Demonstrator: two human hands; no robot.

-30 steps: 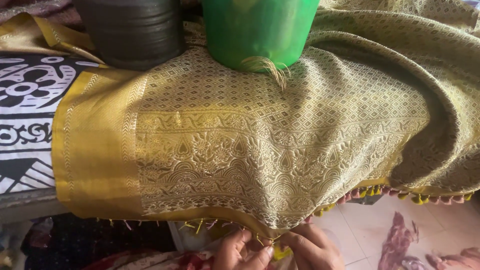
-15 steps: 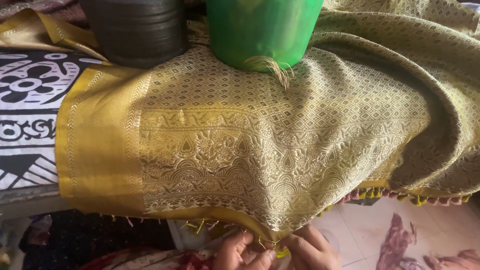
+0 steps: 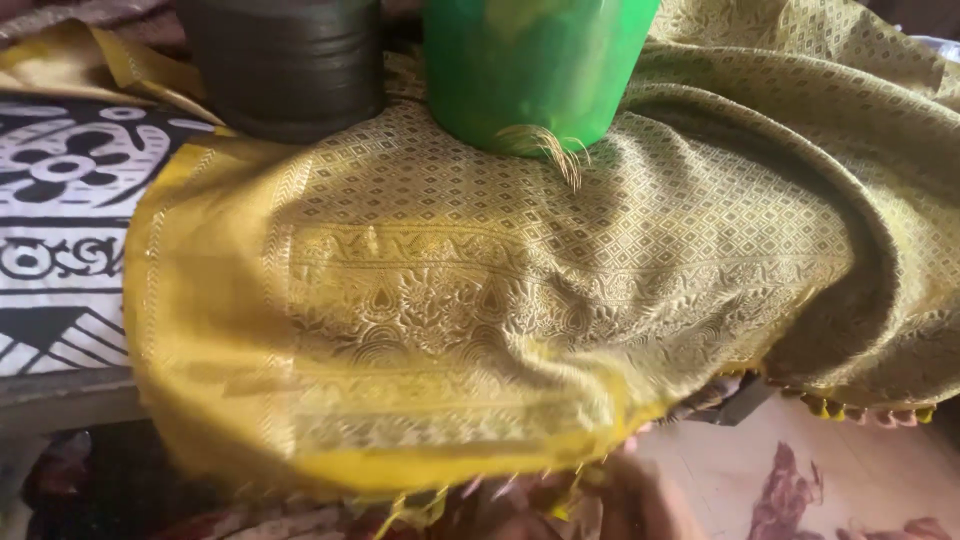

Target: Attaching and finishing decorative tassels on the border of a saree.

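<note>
While the golden-olive woven cloth (image 3: pixel 520 300) fills most of the head view, it lies draped over a worktop (image 3: pixel 60 395), with its plain yellow border hanging off the near edge. Under the cloth, to its left, a black-and-white patterned sheet (image 3: pixel 60 210) covers the worktop. At the far edge of the cloth stand two weights: a green container (image 3: pixel 535 65) resting on the woven field, and, left of it, a dark round container (image 3: pixel 285 60) at the cloth's corner. Just below the green container, a small bunch of loose pale threads (image 3: pixel 555 150) lies on the cloth. Along the hanging hem run short yellow tassels (image 3: pixel 860 408), visible at the cloth's lower right and again, blurred, at its lower middle (image 3: pixel 420 505). Beneath that middle hem the person's hands appear only as a blurred patch; whether they are spread, pressed together or pinching the fringe cannot be told. Judged from the hem, some tassels are finished, yet how much remains is unclear.
</note>
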